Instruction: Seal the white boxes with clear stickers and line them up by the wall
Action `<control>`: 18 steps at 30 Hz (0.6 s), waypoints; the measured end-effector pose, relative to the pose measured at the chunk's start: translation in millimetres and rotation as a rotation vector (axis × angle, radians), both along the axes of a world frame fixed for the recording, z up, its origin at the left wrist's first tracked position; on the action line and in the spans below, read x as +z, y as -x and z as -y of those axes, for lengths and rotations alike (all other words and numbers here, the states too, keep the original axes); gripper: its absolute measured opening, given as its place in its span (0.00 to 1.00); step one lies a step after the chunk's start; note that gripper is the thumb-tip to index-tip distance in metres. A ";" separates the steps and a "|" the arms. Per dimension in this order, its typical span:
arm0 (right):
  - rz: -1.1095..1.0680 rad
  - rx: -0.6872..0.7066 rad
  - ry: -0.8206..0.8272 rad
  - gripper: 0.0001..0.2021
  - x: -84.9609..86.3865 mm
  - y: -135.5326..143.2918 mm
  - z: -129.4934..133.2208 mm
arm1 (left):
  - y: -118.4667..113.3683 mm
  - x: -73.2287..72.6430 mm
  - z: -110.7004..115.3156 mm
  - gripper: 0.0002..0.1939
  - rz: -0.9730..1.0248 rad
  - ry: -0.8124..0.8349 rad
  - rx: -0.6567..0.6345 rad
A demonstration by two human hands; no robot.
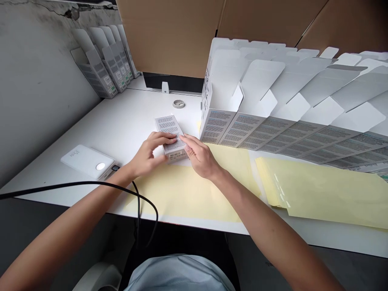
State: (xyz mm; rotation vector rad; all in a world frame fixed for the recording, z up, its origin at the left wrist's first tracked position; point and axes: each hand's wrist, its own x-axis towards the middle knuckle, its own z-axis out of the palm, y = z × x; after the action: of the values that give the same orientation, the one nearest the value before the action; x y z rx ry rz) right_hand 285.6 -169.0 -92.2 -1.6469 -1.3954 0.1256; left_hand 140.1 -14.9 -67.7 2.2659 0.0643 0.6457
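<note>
A small closed white box with printed text and a barcode lies between my hands on the white table. My left hand rests its fingers on the box's top from the left, thumb apart near the box's lower left corner. On the right side, my right hand has its fingers pressed together and touches the box's right edge near the barcode end. Under the box's near end and my hands lies a pale yellow sheet.
Open white cartons stand in a row at the right, more cartons at the back left. Yellow sheets are stacked at the right. A white power bank with a black cable lies left, a round ring behind.
</note>
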 end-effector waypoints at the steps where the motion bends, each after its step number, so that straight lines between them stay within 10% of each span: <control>1: -0.051 -0.033 -0.007 0.23 1.5 0.2 0.4 | 0.0 0.3 0.6 0.16 0.021 0.128 0.091; 5: -0.361 -0.155 0.103 0.26 5.8 3.2 -0.8 | -2.0 2.1 3.3 0.21 -0.098 0.644 0.523; 11: -0.728 0.028 0.181 0.20 3.6 8.4 -5.4 | -8.7 15.5 0.8 0.27 -0.396 0.870 0.286; 18: -0.289 -0.048 0.235 0.13 47.0 15.0 25.8 | -23.9 22.6 -13.3 0.28 -0.259 0.884 0.114</control>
State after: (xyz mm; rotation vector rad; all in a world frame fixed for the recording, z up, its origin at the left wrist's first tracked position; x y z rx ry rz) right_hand 270.7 -194.8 -45.2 -1.7708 -1.1530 0.4963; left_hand 164.0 -1.6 -45.1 1.4722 0.5053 0.2798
